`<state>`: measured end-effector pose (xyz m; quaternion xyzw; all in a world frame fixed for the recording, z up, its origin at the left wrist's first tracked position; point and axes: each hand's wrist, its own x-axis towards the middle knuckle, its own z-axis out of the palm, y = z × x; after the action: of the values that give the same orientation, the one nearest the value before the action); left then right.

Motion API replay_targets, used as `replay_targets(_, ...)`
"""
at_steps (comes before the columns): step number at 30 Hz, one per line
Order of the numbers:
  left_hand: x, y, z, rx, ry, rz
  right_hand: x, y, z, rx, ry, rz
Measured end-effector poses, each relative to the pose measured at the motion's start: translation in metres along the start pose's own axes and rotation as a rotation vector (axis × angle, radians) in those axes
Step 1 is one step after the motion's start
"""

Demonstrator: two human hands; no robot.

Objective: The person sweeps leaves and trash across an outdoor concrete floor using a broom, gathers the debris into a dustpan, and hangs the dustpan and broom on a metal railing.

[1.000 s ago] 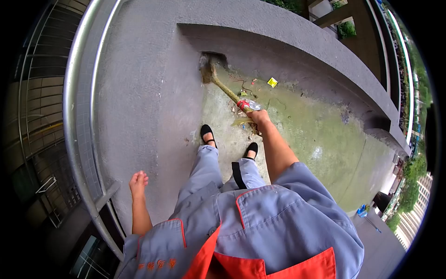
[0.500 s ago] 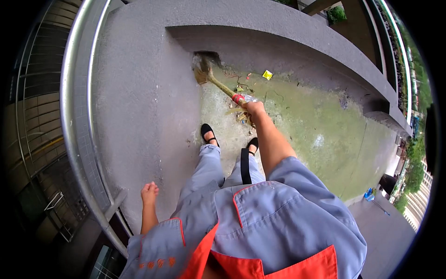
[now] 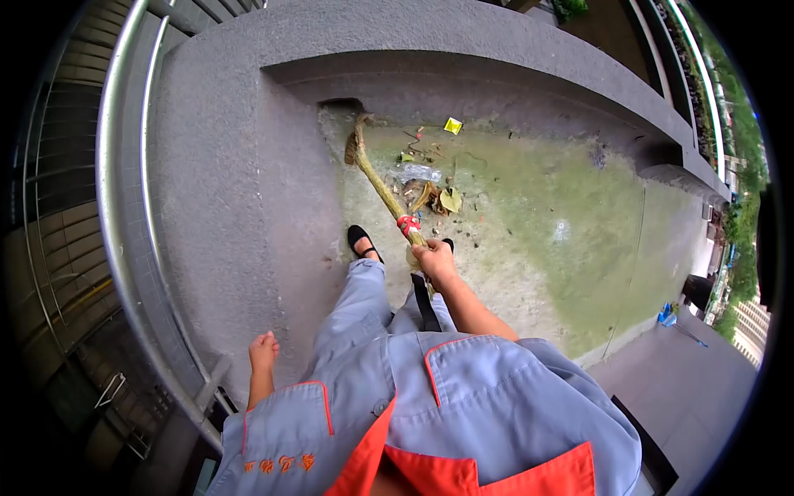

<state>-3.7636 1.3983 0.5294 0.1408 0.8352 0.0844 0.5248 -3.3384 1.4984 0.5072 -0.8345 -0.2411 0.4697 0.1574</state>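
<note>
My right hand [image 3: 436, 260] is wrapped round the handle of a straw broom [image 3: 380, 187], just below its red binding. The broom's head lies at the corner of the wall, by a dark opening [image 3: 341, 105]. Beside the handle on the floor are a clear plastic bottle [image 3: 418, 173], dry leaves [image 3: 449, 200] and small debris. A yellow packet [image 3: 452, 126] lies near the wall's foot. My left hand [image 3: 264, 349] hangs at the left with curled fingers and nothing visible in it.
A metal railing [image 3: 106, 174] runs down the left side. A low concrete wall [image 3: 413, 29] curves across the top and right. At the far right, a blue long-handled object [image 3: 668, 315] lies near a dark container [image 3: 697, 291]. My black shoes [image 3: 361, 241] stand on the floor.
My right hand has drawn back towards my body with the broom, and the broom's head has come out of the opening. The bottle and leaves show more fully. My left hand stays low at the left.
</note>
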Motion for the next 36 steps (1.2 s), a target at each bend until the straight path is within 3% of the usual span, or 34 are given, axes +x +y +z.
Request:
replay_targets(1, 0.002, 0.011, 0.003, 0.014, -0.008, 0.064, 0.010, -0.030, -0.001, -0.062, 0.022, -0.045)
replay_targets(2, 0.003, 0.022, 0.004, 0.035, -0.017, 0.126, 0.057, -0.009, 0.016, 0.074, -0.019, 0.043)
replay_targets(3, 0.002, 0.034, 0.004, 0.054, -0.009, 0.129, 0.047, -0.050, -0.002, 0.139, -0.088, 0.197)
replay_targets(5, -0.002, 0.055, 0.006, -0.060, -0.019, 0.265, 0.059, -0.035, -0.003, 0.258, -0.071, 0.306)
replay_targets(7, -0.002, 0.056, 0.005, -0.045, -0.027, 0.246, 0.028, -0.019, -0.019, 0.484, -0.071, 0.401)
replay_targets(13, -0.002, 0.027, 0.017, 0.085, -0.088, 0.102, -0.090, 0.007, -0.058, 0.393, 0.033, 0.200)
replay_targets(16, -0.010, 0.042, 0.030, 0.137, -0.127, 0.098, -0.049, -0.013, -0.054, 0.236, -0.034, 0.170)
replay_targets(18, -0.018, 0.058, 0.037, 0.141, -0.146, 0.134, 0.010, 0.001, -0.039, 0.298, -0.037, 0.222)
replay_targets(21, -0.019, 0.085, 0.034, 0.143, -0.143, 0.277, 0.025, 0.010, -0.042, 0.383, 0.004, 0.270)
replay_targets(23, -0.012, 0.091, 0.031, 0.004, -0.090, 0.291, -0.008, 0.009, -0.082, 0.233, 0.012, 0.234)
replay_targets(25, -0.003, 0.086, 0.030, 0.018, -0.121, 0.258, -0.042, 0.022, -0.132, -0.068, 0.070, 0.067)
replay_targets(29, -0.001, 0.075, 0.043, 0.141, -0.116, 0.198, -0.091, 0.060, -0.211, -0.183, 0.209, 0.082)
replay_targets(31, -0.007, 0.066, 0.048, 0.182, -0.109, 0.182, -0.097, 0.083, -0.233, -0.474, 0.371, -0.009)
replay_targets(33, -0.012, 0.055, 0.053, 0.141, -0.161, 0.205, -0.083, 0.098, -0.260, -0.479, 0.316, 0.095)
replay_targets(36, -0.051, 0.037, 0.066, 0.020, -0.061, 0.147, -0.036, 0.117, -0.310, -0.413, 0.442, 0.141)
